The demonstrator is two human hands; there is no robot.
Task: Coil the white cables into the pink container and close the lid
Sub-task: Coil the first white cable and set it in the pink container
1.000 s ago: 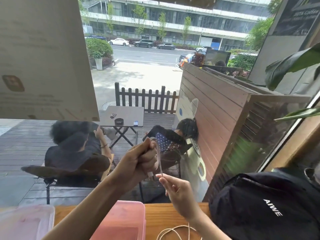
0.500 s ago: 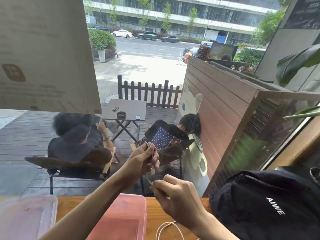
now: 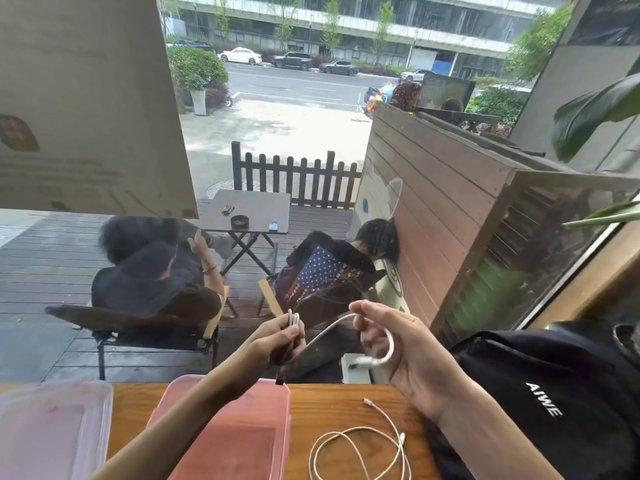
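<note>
My left hand (image 3: 282, 336) grips a folded bundle of a white cable (image 3: 327, 330) above the open pink container (image 3: 239, 441). The cable's free end runs right and loops over the fingers of my right hand (image 3: 403, 344), which holds it near its plug. A second white cable (image 3: 360, 448) lies loose on the wooden counter (image 3: 329, 403), to the right of the container. The translucent pink lid (image 3: 48, 431) lies flat at the far left.
A black backpack (image 3: 554, 403) stands on the counter at the right, close to my right forearm. A window runs along the counter's far edge; two people sit in chairs on the deck outside.
My right hand has moved up and to the right, drawing the cable's free end out from the bundle into a loop. My left hand keeps its grip and has shifted slightly.
</note>
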